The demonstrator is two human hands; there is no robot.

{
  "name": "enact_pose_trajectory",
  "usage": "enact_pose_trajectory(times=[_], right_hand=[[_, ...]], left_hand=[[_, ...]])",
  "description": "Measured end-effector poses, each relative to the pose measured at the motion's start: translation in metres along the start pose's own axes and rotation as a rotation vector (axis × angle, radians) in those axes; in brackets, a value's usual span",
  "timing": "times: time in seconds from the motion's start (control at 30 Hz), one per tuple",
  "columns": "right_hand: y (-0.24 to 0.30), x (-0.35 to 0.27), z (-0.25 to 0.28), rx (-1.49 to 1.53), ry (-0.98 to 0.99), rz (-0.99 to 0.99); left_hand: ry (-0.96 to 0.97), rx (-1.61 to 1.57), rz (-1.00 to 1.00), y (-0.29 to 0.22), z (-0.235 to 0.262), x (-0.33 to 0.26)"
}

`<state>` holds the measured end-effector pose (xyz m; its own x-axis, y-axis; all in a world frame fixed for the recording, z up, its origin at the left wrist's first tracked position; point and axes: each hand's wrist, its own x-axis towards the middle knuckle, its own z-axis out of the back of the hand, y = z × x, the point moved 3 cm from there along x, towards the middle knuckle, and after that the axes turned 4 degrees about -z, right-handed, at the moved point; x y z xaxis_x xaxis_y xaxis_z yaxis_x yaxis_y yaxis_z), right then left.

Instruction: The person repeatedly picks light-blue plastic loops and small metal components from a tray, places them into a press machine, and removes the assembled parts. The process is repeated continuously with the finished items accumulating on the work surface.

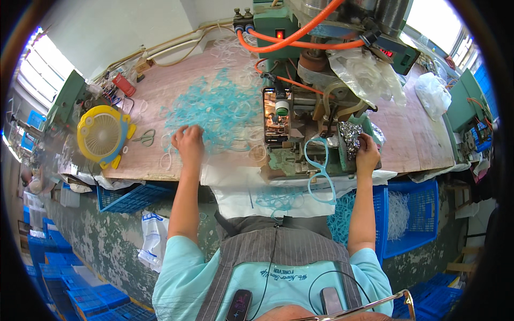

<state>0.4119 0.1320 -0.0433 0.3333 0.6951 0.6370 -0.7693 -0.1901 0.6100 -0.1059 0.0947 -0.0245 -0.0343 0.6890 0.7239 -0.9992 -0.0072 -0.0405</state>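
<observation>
Left hand is spread open on the loose heap of translucent teal plastic rings. Right hand is curled around shiny crumpled silver pieces beside the green bench press machine. Judged early: most rings are unprocessed, and one teal figure-eight frame hangs at the front.

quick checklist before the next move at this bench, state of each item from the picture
1. Left hand on the pile of blue rings: ok, fingers rest at its near edge.
2. Left hand's grip on a ring: cannot tell, fingers hide it.
3. Right hand placed at the green machine: ok, it rests on the machine's right side beside a shiny crumpled piece.
4. Blue frame seated: not ok, it hangs over the bench's front edge.
5. Phone out of the hands' way: ok, it stands propped on the machine between both hands.
6. Scissors free of the rings: ok, they lie left of the pile.
</observation>
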Motion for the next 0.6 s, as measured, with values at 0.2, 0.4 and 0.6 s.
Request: enact_pose_trajectory(times=[0.2, 0.4, 0.6], right_hand=[[0.007, 0.004, 0.006, -0.104, -0.006, 0.103], [0.049, 0.006, 0.010, 0.268, 0.144, -0.244], [0.126, -0.007, 0.023, 0.604, 0.248, -0.272]], left_hand=[[-0.212, -0.408, 0.110, 0.001, 0.020, 0.055], [-0.145, -1.030, 0.622, 0.006, -0.017, 0.053], [0.094, -1.268, 0.768, -0.020, -0.032, 0.055]])
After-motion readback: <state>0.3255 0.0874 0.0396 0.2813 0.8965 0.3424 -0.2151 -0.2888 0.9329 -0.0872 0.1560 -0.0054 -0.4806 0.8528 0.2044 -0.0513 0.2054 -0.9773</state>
